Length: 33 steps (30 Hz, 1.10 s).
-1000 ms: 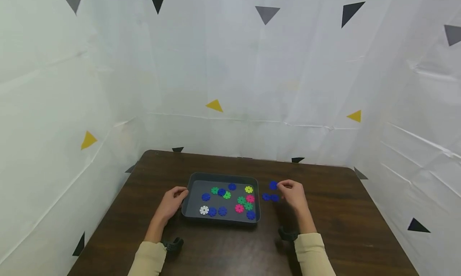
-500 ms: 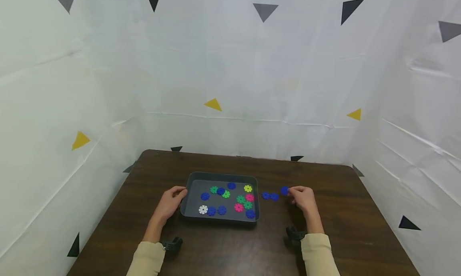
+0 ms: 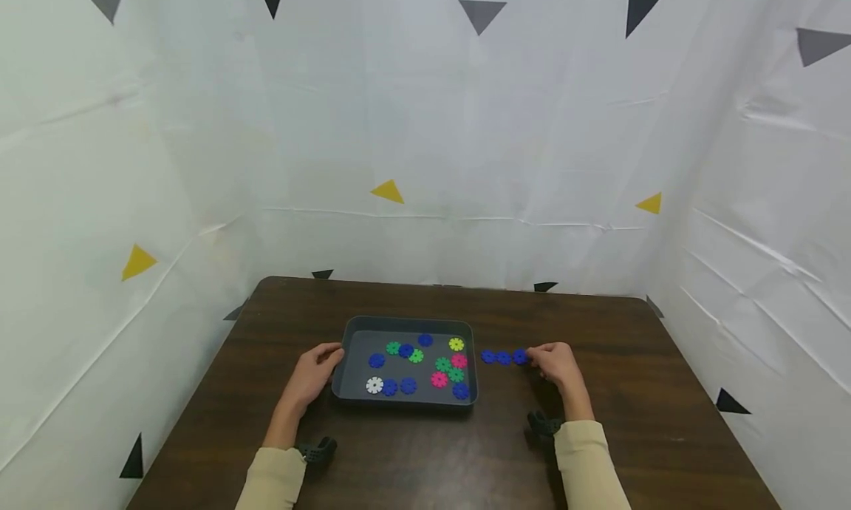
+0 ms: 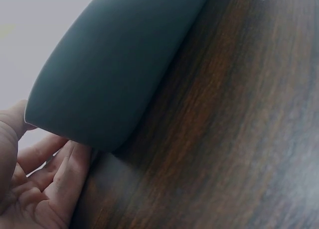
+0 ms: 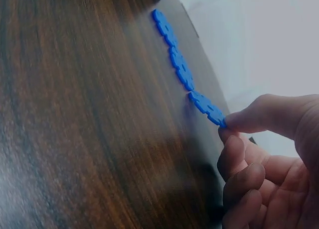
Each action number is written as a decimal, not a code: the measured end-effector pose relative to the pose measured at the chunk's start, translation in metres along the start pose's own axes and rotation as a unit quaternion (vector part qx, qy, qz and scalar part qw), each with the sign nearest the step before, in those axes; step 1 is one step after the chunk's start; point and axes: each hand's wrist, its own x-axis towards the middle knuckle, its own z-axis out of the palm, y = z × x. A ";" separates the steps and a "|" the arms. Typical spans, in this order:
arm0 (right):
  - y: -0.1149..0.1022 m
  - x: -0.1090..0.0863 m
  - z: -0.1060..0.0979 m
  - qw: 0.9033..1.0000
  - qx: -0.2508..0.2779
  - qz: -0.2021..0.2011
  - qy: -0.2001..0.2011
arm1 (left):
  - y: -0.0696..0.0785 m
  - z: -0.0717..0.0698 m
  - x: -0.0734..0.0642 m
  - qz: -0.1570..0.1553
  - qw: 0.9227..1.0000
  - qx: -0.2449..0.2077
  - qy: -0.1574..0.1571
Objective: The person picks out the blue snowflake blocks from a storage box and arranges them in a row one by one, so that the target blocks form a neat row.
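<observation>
My right hand (image 3: pixel 557 364) pinches a blue notched plastic disc (image 5: pixel 207 108) between thumb and forefinger. In the right wrist view it is slightly tilted, its far edge meeting the middle one of two more blue discs (image 5: pixel 181 68) on the table. The three form a row right of the dark grey tray (image 3: pixel 405 405). My left hand (image 3: pixel 312 373) grips the tray's left side, thumb at the rim and fingers against the outer wall (image 4: pixel 99 89). Inside the tray lie several loose notched discs: blue, green, a white disc (image 3: pixel 374 385), a yellow disc (image 3: pixel 456 344) and pink discs (image 3: pixel 439 379).
The brown wooden table (image 3: pixel 598 392) extends around the tray on all sides. A white sheet (image 3: pixel 439 126) with black, grey and yellow triangles hangs behind and along both sides. Dark bands (image 3: pixel 319 451) sit at both wrists.
My right hand first moves right and toward me with its blue disc, then brings it left to the end of the row of two. The left hand stays at the tray.
</observation>
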 end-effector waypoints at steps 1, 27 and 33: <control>0.000 0.000 0.000 1.000 -0.005 0.002 -0.001 | 0.000 0.000 0.000 0.001 1.000 0.000 0.001; 0.004 0.000 0.003 1.000 -0.011 -0.006 0.001 | -0.004 0.001 0.000 0.009 1.000 -0.017 0.014; 0.000 -0.010 0.011 0.999 0.003 -0.035 -0.007 | -0.003 0.001 0.003 0.009 1.000 -0.013 0.011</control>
